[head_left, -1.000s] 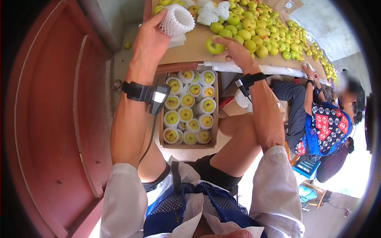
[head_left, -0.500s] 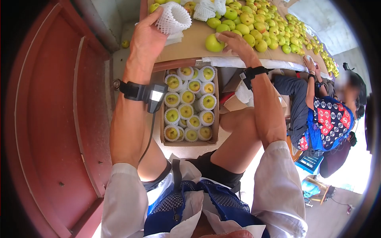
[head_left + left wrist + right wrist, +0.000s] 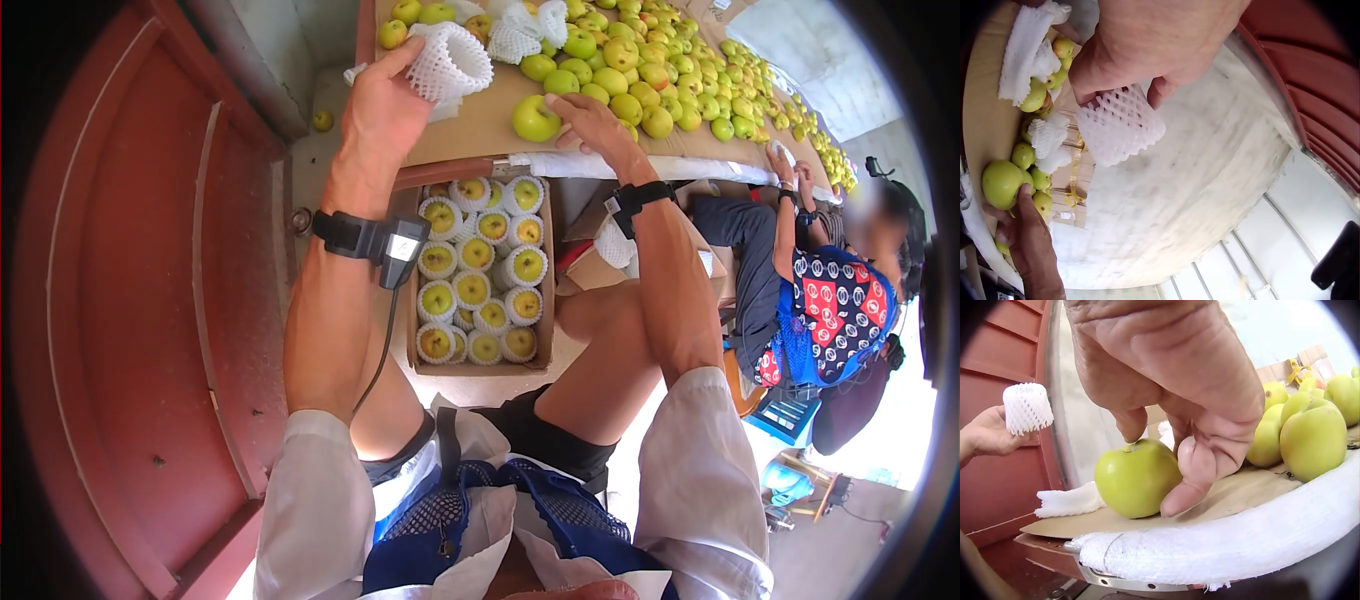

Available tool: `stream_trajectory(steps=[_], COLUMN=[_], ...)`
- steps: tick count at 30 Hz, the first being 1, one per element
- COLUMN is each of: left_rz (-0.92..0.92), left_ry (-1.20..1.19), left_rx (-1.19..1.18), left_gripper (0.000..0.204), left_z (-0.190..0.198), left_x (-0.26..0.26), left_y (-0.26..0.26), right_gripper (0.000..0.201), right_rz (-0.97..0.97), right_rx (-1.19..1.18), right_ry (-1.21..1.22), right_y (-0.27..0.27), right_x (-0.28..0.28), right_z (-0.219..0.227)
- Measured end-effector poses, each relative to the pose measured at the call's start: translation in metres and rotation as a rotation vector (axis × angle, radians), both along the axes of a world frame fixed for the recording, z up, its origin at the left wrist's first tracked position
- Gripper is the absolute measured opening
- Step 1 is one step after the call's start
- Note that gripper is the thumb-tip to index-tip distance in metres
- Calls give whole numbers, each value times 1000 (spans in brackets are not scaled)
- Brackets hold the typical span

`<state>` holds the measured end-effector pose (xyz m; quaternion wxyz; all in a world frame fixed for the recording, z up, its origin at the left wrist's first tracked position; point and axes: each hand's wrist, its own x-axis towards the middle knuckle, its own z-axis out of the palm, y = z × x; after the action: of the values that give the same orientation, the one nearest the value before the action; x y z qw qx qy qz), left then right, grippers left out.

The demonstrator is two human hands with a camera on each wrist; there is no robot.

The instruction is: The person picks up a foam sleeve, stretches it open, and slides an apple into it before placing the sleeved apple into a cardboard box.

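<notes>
My left hand (image 3: 385, 112) pinches a white foam net sleeve (image 3: 455, 64) by its rim, above the left end of the cardboard-covered table. The sleeve (image 3: 1121, 130) looks empty in the left wrist view. A green apple (image 3: 535, 118) sits near the table's front edge, and my right hand (image 3: 602, 130) is around its right side. In the right wrist view one fingertip touches the apple (image 3: 1135, 481) by the stem while other bent fingers rest against its side. Flat foam sleeves (image 3: 1071, 500) lie behind that apple.
Loose apples (image 3: 655, 75) cover the table's back and right. Below its padded edge (image 3: 600, 165), a carton (image 3: 547, 300) holds apples in foam sleeves. A red door (image 3: 130, 300) is at left. Another person (image 3: 820, 290) sits at right, hands by the table.
The right fingers have drawn from over the apple's top toward its right side, and the apple shows more fully. The left hand keeps its hold on the sleeve, with little movement.
</notes>
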<state>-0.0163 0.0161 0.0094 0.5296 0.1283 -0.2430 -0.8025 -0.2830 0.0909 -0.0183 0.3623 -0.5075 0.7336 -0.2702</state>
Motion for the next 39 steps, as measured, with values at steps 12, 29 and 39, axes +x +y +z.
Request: stream_trajectory(steps=[12,29,39], left_rz=[-13,-50,103], left_ry=[-41,-101,-454], left_rx=[-27,-121,-309], left_gripper=[36,35,40], left_z=[0,-2,-11], left_x=[-7,-14,-22], left_y=[3,7,15], right_gripper=[58,37,40], right_rz=[-67,-15,32], right_rx=[-37,-546,-658], right_ry=[5,-216,69], right_y=[2,-2,8], right_x=[-10,42,86], right_z=[-2,30,36])
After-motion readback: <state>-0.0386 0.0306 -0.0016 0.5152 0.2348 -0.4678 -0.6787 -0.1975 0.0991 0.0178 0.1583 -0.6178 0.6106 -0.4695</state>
